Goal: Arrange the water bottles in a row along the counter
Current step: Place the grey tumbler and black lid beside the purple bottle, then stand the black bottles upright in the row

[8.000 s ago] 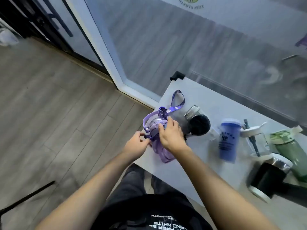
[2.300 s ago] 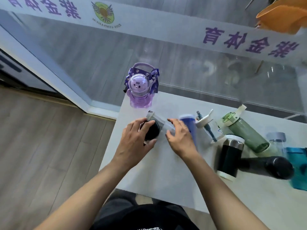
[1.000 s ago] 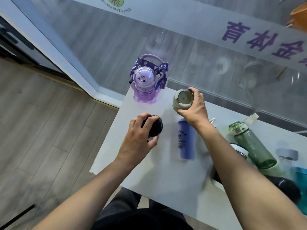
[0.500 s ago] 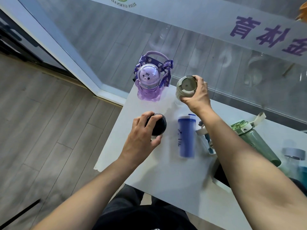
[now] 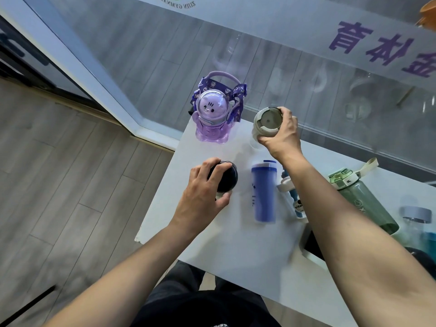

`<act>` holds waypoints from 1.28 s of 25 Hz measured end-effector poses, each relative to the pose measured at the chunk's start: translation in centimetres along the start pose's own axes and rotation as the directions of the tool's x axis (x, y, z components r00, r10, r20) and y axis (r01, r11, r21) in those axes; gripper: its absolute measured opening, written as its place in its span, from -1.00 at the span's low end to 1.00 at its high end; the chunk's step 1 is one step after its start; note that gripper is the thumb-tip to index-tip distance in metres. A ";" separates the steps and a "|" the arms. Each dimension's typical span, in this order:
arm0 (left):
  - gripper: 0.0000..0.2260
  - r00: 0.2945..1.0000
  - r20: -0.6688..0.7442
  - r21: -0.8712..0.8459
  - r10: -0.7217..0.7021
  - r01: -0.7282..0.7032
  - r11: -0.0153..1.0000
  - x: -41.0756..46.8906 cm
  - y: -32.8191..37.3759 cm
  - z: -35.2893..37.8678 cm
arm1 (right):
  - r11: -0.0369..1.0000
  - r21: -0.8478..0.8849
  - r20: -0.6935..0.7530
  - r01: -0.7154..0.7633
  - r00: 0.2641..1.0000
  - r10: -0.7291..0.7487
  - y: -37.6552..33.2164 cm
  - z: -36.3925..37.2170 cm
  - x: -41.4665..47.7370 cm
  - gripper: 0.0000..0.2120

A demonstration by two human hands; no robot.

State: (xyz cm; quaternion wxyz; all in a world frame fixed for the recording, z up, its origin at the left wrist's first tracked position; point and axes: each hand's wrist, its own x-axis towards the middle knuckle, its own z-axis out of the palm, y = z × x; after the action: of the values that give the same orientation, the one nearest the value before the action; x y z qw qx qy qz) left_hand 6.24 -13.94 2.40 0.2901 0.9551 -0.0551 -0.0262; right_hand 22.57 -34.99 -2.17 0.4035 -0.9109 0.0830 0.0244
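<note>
A purple cartoon bottle with a strap stands upright at the white counter's far left corner. Just right of it my right hand grips the top of a clear bottle with a grey-beige lid, standing upright by the glass. My left hand is closed over a black-lidded bottle near the counter's left edge. A blue bottle lies on its side between my arms. A green bottle and a clear bottle with a white lid lie further right.
A glass wall with purple lettering runs along the counter's far edge. At the right edge sit a black tumbler under my right forearm, a grey-capped clear bottle and something teal. Wooden floor lies left of the counter.
My right hand has carried the grey-lidded bottle to the back, beside the purple bottle, and it now stands upright there. My left hand stays on the black-lidded bottle.
</note>
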 end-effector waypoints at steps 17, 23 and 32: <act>-0.37 0.979 0.006 -0.240 0.206 -0.199 0.950 -0.2 2.7 -4.0 | 0.976 0.170 -0.045 0.136 0.990 -0.130 -4.2 0.3 -19.9 -0.31; -0.37 0.936 0.074 -0.372 0.344 -0.294 0.880 -0.2 5.5 -4.3 | 0.974 0.216 -0.188 0.070 0.982 -0.029 -4.4 -3.4 -21.4 -0.34; -0.54 0.952 0.191 -0.142 0.240 -0.215 0.966 0.5 5.7 2.1 | 0.966 0.257 -0.384 0.009 0.919 0.093 0.3 -12.3 -16.8 -0.39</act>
State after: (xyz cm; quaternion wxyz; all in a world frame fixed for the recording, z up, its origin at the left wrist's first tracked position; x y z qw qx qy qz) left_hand 6.04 -19.92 3.83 0.3406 0.9152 -0.1933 -0.0950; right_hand 5.66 -42.08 7.74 0.4909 -0.8362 0.1843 -0.1608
